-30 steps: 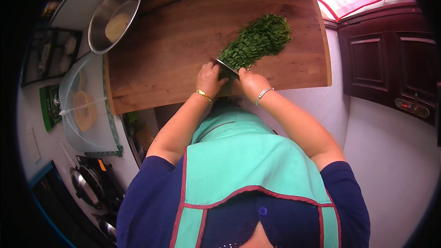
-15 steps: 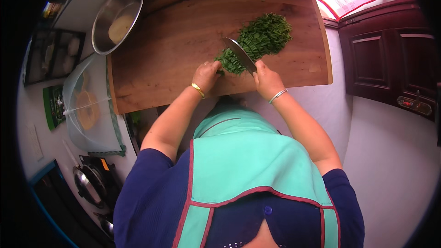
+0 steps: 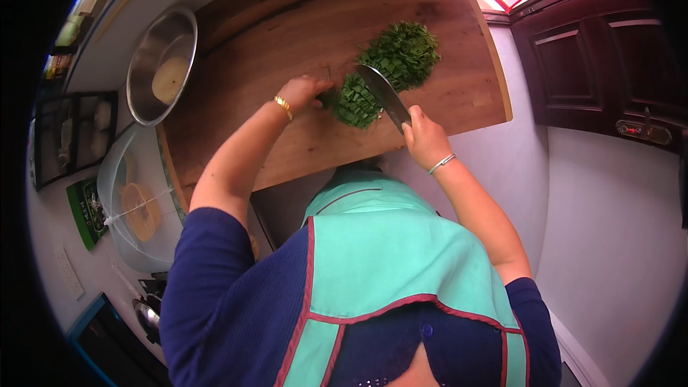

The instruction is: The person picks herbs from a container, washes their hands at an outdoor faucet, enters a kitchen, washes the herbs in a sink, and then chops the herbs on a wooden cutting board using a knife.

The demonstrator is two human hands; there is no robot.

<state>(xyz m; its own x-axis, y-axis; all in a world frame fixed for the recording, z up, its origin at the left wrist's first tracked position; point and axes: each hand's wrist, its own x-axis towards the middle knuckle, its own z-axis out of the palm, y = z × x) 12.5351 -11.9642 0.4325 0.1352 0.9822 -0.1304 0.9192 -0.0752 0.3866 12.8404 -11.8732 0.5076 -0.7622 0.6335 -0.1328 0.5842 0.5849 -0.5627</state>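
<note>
A pile of chopped leafy greens [image 3: 401, 54] lies on the wooden board [image 3: 272, 43], with a smaller cut portion nearest me. My right hand [image 3: 426, 136] grips the handle of a kitchen knife [image 3: 383, 89]. Its broad blade slants up and left between the two portions of greens. Left of the pile, my left hand [image 3: 304, 93] hovers low over the board with curled fingers. A small dark-green bit shows at its fingertips, slightly blurred; it looks like a pinch of the same greens.
A steel bowl [image 3: 136, 64] with a pale round lump inside stands at the board's left. Below it is a translucent mesh food cover [image 3: 115, 179] over something orange-brown. A dark rack [image 3: 75, 136] and a green packet [image 3: 87, 211] are farther left. Dark wooden cabinet doors [image 3: 595, 64] flank the right.
My left hand has moved left and up, away from the cut greens. The right hand and knife have shifted slightly; the near greens now sit more apart from the main pile. The view has turned slightly.
</note>
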